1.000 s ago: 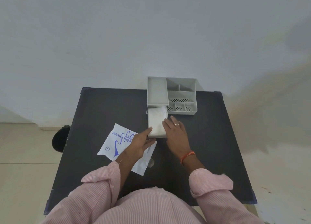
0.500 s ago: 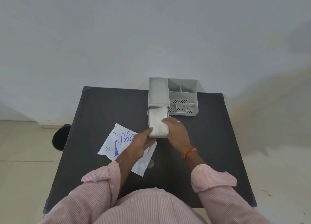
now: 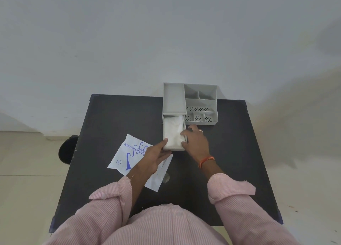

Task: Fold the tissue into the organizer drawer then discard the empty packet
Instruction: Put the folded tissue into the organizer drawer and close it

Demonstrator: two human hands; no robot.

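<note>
The pulled-out drawer (image 3: pixel 173 134) is hemmed in: the left hand (image 3: pixel 154 155) at its near left corner, the right hand (image 3: pixel 196 141) along its right side. Left of the drawer the surface (image 3: pixel 114 119) lies bare up to the far edge; nearer, the packet (image 3: pixel 132 158) covers it. Right of the drawer, beyond the right hand, it lies open too.

A single wide-angle view looks from the person's head, forward and steeply down, so the person's own pink-striped sleeves (image 3: pixel 238 195) and torso fill the bottom edge and the black surface (image 3: pixel 114 115) lies just below and ahead. The surface sits in the middle and lower part of the frame, with the grey organizer (image 3: pixel 201 104) at its far edge against the pale wall (image 3: pixel 166 32), which fills the whole upper half. Tiled floor (image 3: pixel 27 161) shows at both sides of the surface, and the wide lens bends straight lines toward the frame's edges.
</note>
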